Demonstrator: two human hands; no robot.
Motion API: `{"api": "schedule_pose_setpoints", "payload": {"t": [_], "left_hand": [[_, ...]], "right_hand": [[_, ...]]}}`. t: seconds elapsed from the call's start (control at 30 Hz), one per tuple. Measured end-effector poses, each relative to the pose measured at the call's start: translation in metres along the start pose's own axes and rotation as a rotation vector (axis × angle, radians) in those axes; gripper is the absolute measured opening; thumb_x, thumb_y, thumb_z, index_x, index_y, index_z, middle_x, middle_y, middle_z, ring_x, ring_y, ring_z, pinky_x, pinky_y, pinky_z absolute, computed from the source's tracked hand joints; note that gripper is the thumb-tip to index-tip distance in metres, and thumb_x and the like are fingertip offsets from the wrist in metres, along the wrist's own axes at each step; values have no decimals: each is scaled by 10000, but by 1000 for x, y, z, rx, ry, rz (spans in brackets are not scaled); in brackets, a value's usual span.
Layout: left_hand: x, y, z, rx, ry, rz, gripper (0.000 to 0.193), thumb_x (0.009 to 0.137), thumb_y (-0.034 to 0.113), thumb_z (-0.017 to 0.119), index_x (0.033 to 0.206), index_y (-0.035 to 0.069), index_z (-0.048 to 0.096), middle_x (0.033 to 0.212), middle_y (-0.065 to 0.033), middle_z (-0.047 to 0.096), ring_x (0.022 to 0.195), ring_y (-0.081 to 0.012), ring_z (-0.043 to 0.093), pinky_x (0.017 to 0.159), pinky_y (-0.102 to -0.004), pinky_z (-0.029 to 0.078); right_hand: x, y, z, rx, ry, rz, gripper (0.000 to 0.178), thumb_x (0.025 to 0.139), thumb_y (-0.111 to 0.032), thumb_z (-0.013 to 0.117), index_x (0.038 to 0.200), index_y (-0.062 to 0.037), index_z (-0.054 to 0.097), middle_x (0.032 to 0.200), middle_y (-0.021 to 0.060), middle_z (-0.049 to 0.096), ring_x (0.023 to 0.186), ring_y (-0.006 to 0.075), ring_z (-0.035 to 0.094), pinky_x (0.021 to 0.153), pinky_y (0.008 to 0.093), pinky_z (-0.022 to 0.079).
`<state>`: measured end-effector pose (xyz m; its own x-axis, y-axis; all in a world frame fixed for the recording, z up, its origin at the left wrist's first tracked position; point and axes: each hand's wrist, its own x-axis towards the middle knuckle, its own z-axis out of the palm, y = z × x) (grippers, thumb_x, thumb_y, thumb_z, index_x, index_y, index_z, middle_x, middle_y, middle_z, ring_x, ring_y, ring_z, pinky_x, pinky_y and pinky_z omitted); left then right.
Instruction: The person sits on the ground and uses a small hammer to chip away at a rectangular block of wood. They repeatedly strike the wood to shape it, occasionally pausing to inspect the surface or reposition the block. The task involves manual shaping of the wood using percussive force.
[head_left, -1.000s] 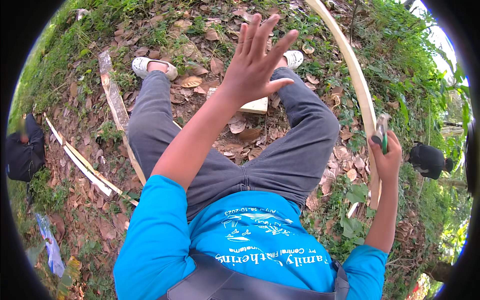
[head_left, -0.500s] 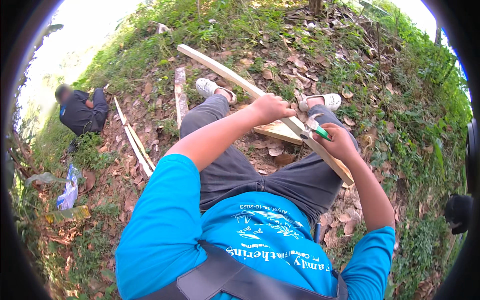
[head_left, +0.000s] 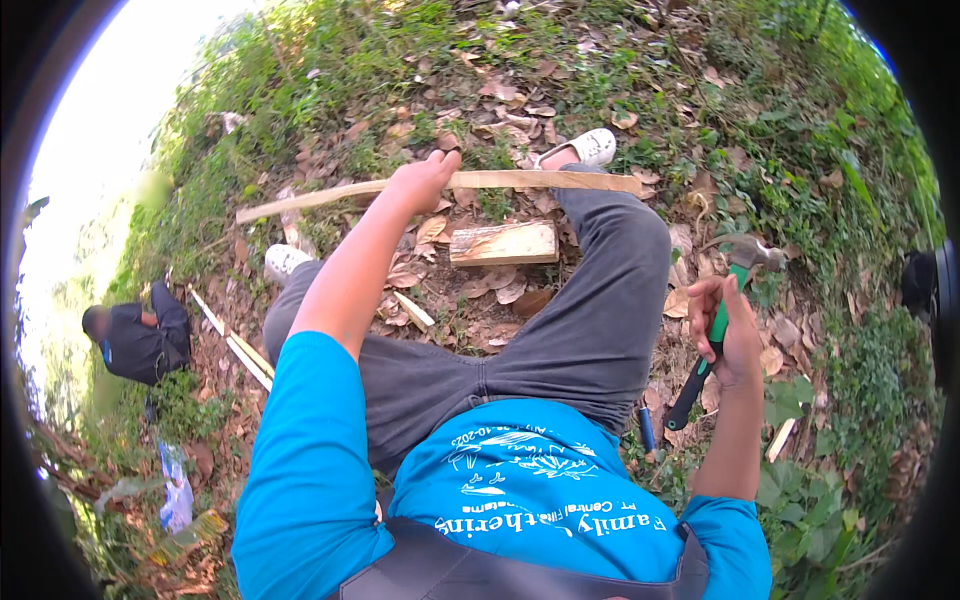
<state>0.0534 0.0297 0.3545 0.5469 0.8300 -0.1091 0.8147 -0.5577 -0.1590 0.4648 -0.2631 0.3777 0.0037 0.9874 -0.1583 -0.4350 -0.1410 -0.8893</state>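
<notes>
A long pale wooden batten (head_left: 545, 180) lies across in front of me, its right end over my right knee. My left hand (head_left: 422, 182) is closed around it near the middle. Off to the right, my right hand (head_left: 735, 330) grips a claw hammer (head_left: 718, 325) with a green and black handle, its metal head pointing up and away from me. The hammer is apart from the batten. Between my legs a short, thick wood block (head_left: 503, 244) rests on the leafy ground, with a small wood offcut (head_left: 413, 311) nearer to me.
At the far left a person in dark clothes (head_left: 145, 335) sits by long thin wood strips (head_left: 235, 340). A plastic bag (head_left: 176, 490) lies on the left. Near my right hip is a blue cylindrical object (head_left: 647, 430), with a wood chip (head_left: 781, 440) farther right. Leaves and plants cover the slope.
The batten has swung from slanting to nearly level and lifted off the block. My right hand has drawn the hammer away from it, rightward and toward me. The view has shifted.
</notes>
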Motion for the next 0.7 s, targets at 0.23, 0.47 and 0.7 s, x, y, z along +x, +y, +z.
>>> {"api": "schedule_pose_setpoints", "payload": {"t": [0.23,0.47,0.7], "left_hand": [[46,47,41,-48,60,-6,514,846,31,606,1308,142,409,1086,-169,582,842,-377,699,663,-475,572],[76,23,33,90,91,-47,430,853,104,627,1250,87,462,889,-169,688,781,-360,713,643,-465,582],[47,-1,26,238,-85,-56,485,914,496,634,1166,105,501,847,-125,709,771,-342,713,645,-455,571]], "right_hand": [[-18,66,9,-28,-90,316,531,1070,-456,388,1027,4,650,606,39,538,444,89,505,398,229,411],[4,83,19,-198,-198,482,437,1068,-390,439,1042,-7,647,584,46,574,408,85,498,404,226,399],[8,94,-5,-19,-252,470,415,1065,-379,449,1050,-11,641,559,36,545,388,85,475,383,222,380]]}}
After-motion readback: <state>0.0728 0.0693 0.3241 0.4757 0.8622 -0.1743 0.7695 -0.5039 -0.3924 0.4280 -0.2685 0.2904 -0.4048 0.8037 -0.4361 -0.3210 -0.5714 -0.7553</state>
